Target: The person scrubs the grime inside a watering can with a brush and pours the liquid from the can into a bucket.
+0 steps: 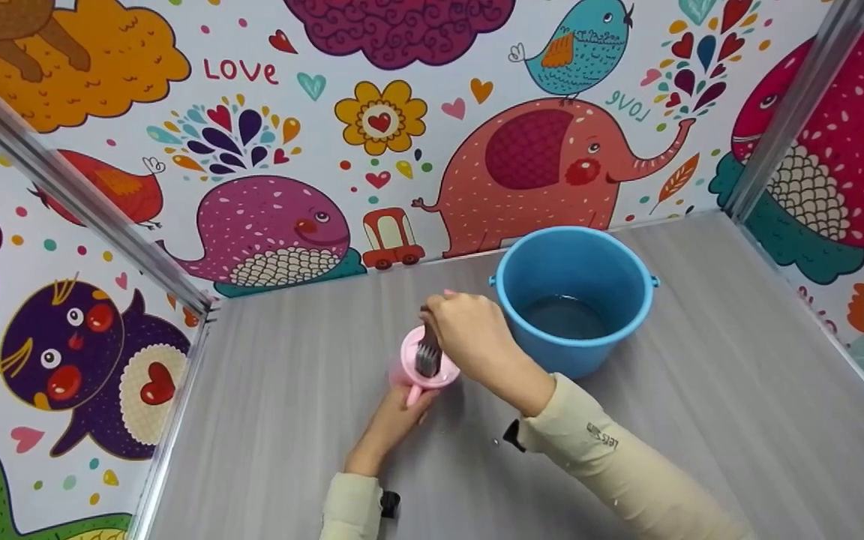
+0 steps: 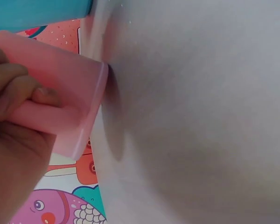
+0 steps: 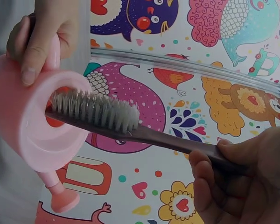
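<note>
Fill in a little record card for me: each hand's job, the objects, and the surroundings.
Left hand: grips the pink watering can by its handle
Right hand: holds a brush by its handle
Brush position: bristled end at the can's opening
Blue bucket: upright on the grey table, right of the can in the head view
Backdrop: walls printed with cartoon animals and hearts

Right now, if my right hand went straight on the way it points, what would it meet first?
Likely the inside of the pink watering can: the brush in your right hand points into its opening. How deep it reaches is hard to tell.
</note>
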Demonstrator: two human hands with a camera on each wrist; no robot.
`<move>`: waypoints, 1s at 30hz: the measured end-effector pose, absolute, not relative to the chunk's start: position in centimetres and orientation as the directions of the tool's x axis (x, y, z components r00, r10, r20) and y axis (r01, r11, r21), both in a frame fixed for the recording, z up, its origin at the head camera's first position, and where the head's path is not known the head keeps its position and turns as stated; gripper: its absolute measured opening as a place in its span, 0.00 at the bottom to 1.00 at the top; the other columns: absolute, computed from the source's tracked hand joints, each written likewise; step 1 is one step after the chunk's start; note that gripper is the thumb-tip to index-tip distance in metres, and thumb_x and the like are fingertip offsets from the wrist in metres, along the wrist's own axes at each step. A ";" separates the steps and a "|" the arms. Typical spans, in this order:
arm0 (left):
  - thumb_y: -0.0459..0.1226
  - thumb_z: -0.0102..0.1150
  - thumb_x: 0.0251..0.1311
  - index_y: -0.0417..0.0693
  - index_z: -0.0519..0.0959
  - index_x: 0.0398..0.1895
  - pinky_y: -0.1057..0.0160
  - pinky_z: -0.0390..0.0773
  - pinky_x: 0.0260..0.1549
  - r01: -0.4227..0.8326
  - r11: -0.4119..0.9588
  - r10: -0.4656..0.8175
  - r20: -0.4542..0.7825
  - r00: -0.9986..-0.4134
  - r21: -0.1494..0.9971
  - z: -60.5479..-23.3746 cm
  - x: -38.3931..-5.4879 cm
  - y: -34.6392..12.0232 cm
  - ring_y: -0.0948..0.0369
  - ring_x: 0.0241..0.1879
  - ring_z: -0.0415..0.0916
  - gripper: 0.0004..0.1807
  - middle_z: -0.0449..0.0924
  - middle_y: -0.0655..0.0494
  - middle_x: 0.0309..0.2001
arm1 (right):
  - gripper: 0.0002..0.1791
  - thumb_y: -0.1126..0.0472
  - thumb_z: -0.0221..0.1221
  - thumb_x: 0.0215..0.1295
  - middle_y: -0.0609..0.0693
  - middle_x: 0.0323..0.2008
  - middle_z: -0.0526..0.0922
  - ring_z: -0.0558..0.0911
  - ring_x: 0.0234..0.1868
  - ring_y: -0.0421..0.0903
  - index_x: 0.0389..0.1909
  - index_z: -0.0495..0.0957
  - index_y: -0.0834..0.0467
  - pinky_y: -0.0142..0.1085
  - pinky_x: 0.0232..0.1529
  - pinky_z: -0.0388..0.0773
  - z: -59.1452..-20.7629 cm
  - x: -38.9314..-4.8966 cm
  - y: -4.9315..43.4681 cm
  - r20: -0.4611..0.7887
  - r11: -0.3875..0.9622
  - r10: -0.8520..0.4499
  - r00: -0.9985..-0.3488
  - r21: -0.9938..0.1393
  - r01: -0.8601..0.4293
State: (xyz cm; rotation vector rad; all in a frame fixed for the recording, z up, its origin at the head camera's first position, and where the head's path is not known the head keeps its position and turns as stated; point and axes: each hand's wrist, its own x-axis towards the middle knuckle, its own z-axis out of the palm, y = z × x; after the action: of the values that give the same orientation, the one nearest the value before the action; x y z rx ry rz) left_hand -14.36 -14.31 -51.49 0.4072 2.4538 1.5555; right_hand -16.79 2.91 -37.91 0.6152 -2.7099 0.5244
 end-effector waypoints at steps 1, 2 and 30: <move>0.34 0.57 0.69 0.37 0.71 0.23 0.73 0.61 0.20 0.124 0.406 0.341 -0.024 -0.940 0.905 -51.5 -14.3 -14.3 0.74 0.17 0.59 0.15 0.64 0.62 0.17 | 0.11 0.56 0.63 0.67 0.53 0.26 0.87 0.85 0.25 0.47 0.41 0.86 0.59 0.37 0.30 0.84 -38.1 -16.8 2.9 0.384 0.838 -0.341 -0.858 -0.288 -0.462; 0.34 0.57 0.69 0.36 0.70 0.22 0.73 0.61 0.20 0.125 0.407 0.339 -0.022 -0.940 0.905 -51.6 -14.3 -14.3 0.75 0.17 0.59 0.16 0.64 0.62 0.17 | 0.11 0.56 0.63 0.67 0.53 0.26 0.86 0.85 0.25 0.48 0.41 0.86 0.59 0.38 0.30 0.84 -38.2 -16.8 3.0 0.396 0.836 -0.331 -0.857 -0.298 -0.461; 0.32 0.54 0.70 0.33 0.71 0.26 0.72 0.61 0.20 0.083 0.405 0.285 -0.040 -0.958 0.911 -53.0 -14.5 -14.7 0.74 0.17 0.59 0.14 0.63 0.62 0.18 | 0.11 0.56 0.62 0.68 0.53 0.22 0.83 0.81 0.22 0.46 0.42 0.84 0.61 0.35 0.26 0.81 -40.9 -16.4 3.2 0.404 0.779 -0.371 -0.836 -0.355 -0.517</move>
State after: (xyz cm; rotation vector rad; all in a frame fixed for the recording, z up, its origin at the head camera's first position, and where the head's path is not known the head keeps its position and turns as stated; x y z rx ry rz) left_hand -14.55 -14.67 -53.00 0.3274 2.4693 1.5838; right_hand -16.42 3.17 -40.91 0.6824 -2.6598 0.6625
